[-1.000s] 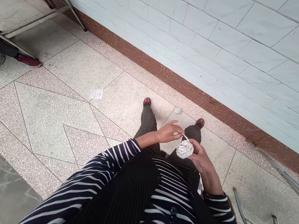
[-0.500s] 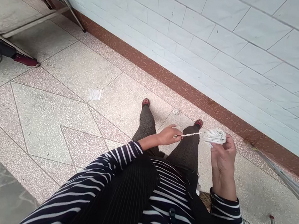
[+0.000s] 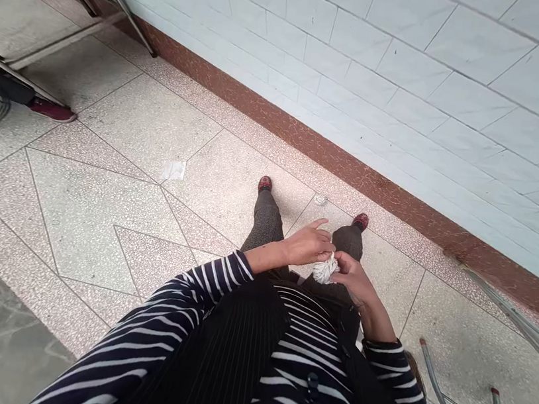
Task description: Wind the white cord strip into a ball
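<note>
A small wound bundle of white cord (image 3: 325, 270) hangs in front of my thighs, between my two hands. My right hand (image 3: 356, 282) grips it from the right, with thumb and fingers pressed on its upper side. At its upper left, my left hand (image 3: 311, 245) is closed, with one finger sticking out. Its fingertips meet the cord at the top of the bundle, where the two hands almost touch. The part of the cord inside my left fingers is hidden.
A small white coil (image 3: 320, 200) lies on the floor between my shoes, and a white paper scrap (image 3: 174, 170) lies farther left. A metal-framed table (image 3: 66, 43) stands upper left, near another person's shoe (image 3: 52, 110). Metal tubing (image 3: 513, 323) and curved metal legs (image 3: 452, 401) are at right.
My right hand has brought the cord bundle left and down to my left hand. The twisted cord stretched between the hands is no longer visible. My left hand has barely moved.
</note>
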Tool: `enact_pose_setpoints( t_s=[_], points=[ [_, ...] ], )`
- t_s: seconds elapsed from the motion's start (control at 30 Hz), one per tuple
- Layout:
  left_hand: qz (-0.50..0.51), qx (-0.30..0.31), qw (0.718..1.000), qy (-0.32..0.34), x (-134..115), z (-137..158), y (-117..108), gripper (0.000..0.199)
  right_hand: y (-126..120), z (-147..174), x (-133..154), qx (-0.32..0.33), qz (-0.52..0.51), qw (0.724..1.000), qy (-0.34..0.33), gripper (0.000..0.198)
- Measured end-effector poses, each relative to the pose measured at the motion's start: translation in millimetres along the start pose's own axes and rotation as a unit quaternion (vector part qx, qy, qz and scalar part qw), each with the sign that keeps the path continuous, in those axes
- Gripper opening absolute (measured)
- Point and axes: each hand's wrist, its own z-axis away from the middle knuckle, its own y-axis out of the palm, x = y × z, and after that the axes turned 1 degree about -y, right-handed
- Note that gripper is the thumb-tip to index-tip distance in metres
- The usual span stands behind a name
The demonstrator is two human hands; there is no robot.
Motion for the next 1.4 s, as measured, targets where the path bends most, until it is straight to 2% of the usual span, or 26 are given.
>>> enact_pose_setpoints(
  t_s=[0.13, 0.27, 0.4, 0.57, 0.63, 0.73, 0.8, 0.87, 1.03, 1.1, 1.17, 1.3, 1.4],
  points=[
    [0.09, -0.006, 0.995, -0.047, 6, -1, 6, 0.019, -7, 19, 11, 0.036, -0.081, 0.996, 0.006, 0.042],
    [0.129, 0.011, 0.988, -0.083, 12, -2, 13, 0.023, -11, 31, 26, 0.007, -0.139, 0.99, -0.024, 0.049],
    [0.147, 0.034, 0.982, -0.116, 15, 1, 28, 0.023, -16, 29, 44, -0.125, -0.168, 0.974, -0.08, 0.046],
    [0.139, 0.049, 0.982, -0.119, 11, 5, 34, 0.023, -28, 12, 53, -0.317, -0.041, 0.935, -0.153, 0.044],
    [0.11, 0.045, 0.988, -0.103, 6, 5, 28, 0.021, -31, 3, 51, -0.355, -0.009, 0.921, -0.161, 0.046],
    [0.042, 0.045, 0.996, -0.069, -3, 3, 18, 0.02, -33, -11, 43, -0.376, 0.049, 0.912, -0.154, 0.047],
    [-0.003, 0.048, 0.998, -0.035, -9, 1, 11, 0.018, -32, -20, 35, -0.369, 0.095, 0.914, -0.139, 0.045],
    [-0.04, 0.045, 0.998, -0.004, -13, -1, 5, 0.015, -28, -26, 25, -0.331, 0.128, 0.927, -0.118, 0.041],
    [-0.097, 0.029, 0.995, 0.024, -11, 0, -3, 0.013, -14, -24, 0, -0.118, 0.111, 0.986, -0.035, 0.033],
    [-0.092, 0.024, 0.995, 0.023, -7, 3, -3, 0.017, -9, -17, -3, -0.035, 0.071, 0.997, -0.011, 0.032],
    [-0.068, 0.018, 0.997, 0.02, -2, 6, -1, 0.019, -6, -7, -1, 0.019, 0.029, 0.999, -0.002, 0.033],
    [0.006, 0.001, 0.999, -0.033, 8, 8, 2, 0.021, -4, 12, 11, 0.038, -0.036, 0.999, -0.011, 0.041],
    [0.055, -0.002, 0.995, -0.081, 16, 8, 5, 0.025, -2, 25, 25, 0.019, -0.081, 0.996, -0.035, 0.059]
  ],
)
